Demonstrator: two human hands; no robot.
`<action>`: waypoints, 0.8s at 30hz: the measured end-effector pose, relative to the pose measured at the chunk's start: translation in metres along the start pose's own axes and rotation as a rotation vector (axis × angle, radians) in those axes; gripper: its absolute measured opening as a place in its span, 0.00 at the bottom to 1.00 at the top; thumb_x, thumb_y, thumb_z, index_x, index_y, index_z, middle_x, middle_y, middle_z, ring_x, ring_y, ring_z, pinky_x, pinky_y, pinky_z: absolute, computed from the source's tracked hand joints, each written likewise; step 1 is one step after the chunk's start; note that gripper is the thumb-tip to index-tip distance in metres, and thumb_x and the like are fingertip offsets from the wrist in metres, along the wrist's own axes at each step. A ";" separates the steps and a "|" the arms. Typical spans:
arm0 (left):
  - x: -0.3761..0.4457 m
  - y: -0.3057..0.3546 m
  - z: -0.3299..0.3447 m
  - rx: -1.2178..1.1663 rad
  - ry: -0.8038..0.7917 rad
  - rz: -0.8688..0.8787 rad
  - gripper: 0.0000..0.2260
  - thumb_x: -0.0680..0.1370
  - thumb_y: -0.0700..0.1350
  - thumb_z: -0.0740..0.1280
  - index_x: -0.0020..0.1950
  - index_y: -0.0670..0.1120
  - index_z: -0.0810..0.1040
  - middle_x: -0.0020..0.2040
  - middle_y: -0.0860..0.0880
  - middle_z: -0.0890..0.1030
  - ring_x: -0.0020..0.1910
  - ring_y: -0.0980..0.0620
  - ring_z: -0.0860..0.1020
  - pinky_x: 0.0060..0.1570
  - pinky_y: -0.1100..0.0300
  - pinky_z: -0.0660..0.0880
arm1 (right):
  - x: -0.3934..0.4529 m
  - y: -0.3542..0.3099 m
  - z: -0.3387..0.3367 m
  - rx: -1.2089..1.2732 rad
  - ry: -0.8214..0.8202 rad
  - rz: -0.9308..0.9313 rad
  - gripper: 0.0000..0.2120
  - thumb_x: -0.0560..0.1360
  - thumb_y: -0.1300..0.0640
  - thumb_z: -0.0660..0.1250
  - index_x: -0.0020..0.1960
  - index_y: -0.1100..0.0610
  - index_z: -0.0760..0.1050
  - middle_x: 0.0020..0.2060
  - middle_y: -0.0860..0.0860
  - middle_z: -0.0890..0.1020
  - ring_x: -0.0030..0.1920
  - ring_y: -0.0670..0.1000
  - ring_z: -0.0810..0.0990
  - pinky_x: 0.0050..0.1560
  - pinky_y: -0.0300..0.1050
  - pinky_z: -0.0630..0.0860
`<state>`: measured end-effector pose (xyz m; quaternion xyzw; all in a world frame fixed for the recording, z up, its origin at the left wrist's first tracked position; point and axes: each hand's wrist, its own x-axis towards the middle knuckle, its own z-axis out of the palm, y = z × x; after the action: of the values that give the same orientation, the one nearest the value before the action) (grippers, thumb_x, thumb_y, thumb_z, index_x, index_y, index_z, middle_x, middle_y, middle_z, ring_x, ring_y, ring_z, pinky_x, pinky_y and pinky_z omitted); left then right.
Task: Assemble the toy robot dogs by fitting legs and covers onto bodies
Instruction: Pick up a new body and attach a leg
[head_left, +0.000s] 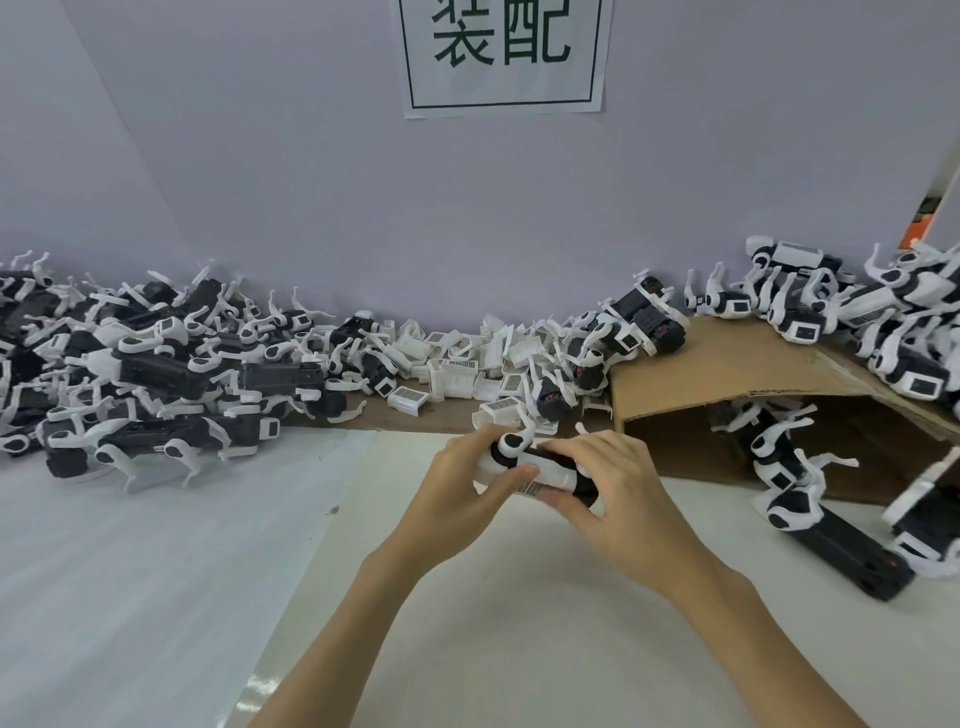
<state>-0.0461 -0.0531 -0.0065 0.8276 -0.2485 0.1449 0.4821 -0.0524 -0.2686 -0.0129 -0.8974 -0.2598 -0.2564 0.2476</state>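
**Cover goes onto toy dog body**

Head view: heaps of black-and-white plastic dog parts (156, 374) at nine o'clock; centre, left hand (467, 483) and right hand (613, 488) grip one black toy body (550, 467), apparently pressing its white cover (535, 480) home. Next, likely: squeeze firmly until seated.

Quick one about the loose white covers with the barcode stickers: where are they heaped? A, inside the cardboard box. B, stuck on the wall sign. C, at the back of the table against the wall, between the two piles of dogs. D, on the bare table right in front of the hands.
C: the white covers lie heaped along the wall, left of the cardboard box, not inside it.
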 end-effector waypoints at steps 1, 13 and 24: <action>-0.001 -0.001 0.001 0.000 -0.008 -0.006 0.11 0.82 0.51 0.72 0.64 0.50 0.81 0.55 0.57 0.84 0.56 0.50 0.80 0.59 0.51 0.76 | -0.001 0.001 0.002 -0.026 -0.034 0.008 0.25 0.77 0.39 0.71 0.68 0.51 0.77 0.59 0.42 0.80 0.63 0.47 0.75 0.67 0.45 0.65; 0.002 -0.012 -0.004 0.264 0.026 0.177 0.19 0.79 0.62 0.72 0.62 0.50 0.82 0.52 0.61 0.80 0.62 0.65 0.73 0.76 0.60 0.53 | 0.000 -0.002 -0.001 0.014 -0.054 0.090 0.18 0.74 0.44 0.77 0.60 0.48 0.79 0.54 0.39 0.80 0.54 0.40 0.65 0.61 0.33 0.61; 0.001 -0.002 -0.003 -0.021 0.149 -0.369 0.31 0.73 0.78 0.62 0.55 0.51 0.81 0.45 0.53 0.87 0.47 0.55 0.83 0.52 0.57 0.78 | -0.004 -0.017 0.004 0.049 0.082 -0.009 0.24 0.78 0.49 0.71 0.72 0.54 0.75 0.65 0.47 0.79 0.66 0.48 0.76 0.65 0.50 0.78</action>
<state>-0.0443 -0.0504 -0.0058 0.8410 -0.0575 0.1123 0.5261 -0.0635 -0.2551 -0.0133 -0.8787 -0.2597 -0.2876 0.2789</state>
